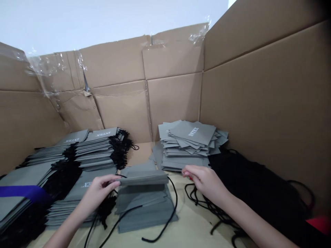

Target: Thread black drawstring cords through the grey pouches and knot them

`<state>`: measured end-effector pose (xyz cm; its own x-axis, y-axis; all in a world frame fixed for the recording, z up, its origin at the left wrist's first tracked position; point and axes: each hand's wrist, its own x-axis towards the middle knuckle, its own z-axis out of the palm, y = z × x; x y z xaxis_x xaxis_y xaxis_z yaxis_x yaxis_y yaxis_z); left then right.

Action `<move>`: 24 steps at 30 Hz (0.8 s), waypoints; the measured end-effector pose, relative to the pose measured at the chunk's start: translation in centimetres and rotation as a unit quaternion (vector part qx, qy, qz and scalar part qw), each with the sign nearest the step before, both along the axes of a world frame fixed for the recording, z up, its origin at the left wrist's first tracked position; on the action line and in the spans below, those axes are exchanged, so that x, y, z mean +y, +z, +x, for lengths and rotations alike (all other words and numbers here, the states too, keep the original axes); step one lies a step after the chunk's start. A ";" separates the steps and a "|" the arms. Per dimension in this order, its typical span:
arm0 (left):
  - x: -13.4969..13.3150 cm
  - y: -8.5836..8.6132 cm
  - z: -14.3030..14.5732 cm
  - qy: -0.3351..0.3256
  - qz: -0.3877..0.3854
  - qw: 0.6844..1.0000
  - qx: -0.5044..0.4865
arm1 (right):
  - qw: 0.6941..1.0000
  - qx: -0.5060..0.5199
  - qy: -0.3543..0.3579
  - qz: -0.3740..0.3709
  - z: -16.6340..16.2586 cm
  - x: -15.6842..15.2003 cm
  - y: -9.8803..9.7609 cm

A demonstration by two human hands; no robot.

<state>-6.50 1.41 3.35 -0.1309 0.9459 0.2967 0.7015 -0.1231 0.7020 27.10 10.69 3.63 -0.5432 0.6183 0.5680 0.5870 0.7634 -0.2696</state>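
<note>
Over the cardboard sheet (196, 230), the left hand (97, 194) pinches the raised edge of a gray drawstring bag (142, 178) atop a low pile (144, 217) between both hands, while the right hand (204, 182), fingers curled, sits beside a loose stack of bags (188, 137), its grip impossible to tell.

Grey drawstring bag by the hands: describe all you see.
The grey drawstring bag looks like matte non-woven fabric, with a folded hem along its raised top edge. A thin black cord leaves the hem at both ends and trails downward. The bag stands tilted over a pile of similar grey bags; the left hand touches its left end.
</note>
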 end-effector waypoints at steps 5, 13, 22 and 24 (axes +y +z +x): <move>0.2 -1.6 -0.5 0.049 0.024 0.978 -0.202 | 0.999 -0.046 0.005 0.028 0.2 0.5 -0.4; -0.1 -2.0 0.6 0.016 -0.029 0.957 -0.289 | 0.993 -0.100 0.016 0.053 -0.7 0.5 -1.1; -0.6 -2.9 2.0 0.007 -0.066 0.956 -0.285 | 0.982 0.007 0.008 -0.187 -2.8 -1.8 -1.0; -0.6 -3.1 2.0 0.000 -0.066 0.961 -0.269 | 0.976 0.022 0.018 -0.216 -3.4 -2.2 -1.1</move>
<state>-4.48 0.78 0.29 -0.2311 0.9709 0.0632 0.2335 -0.0077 0.9723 23.74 8.50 2.49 -0.5502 0.7859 0.2823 0.5415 0.5931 -0.5958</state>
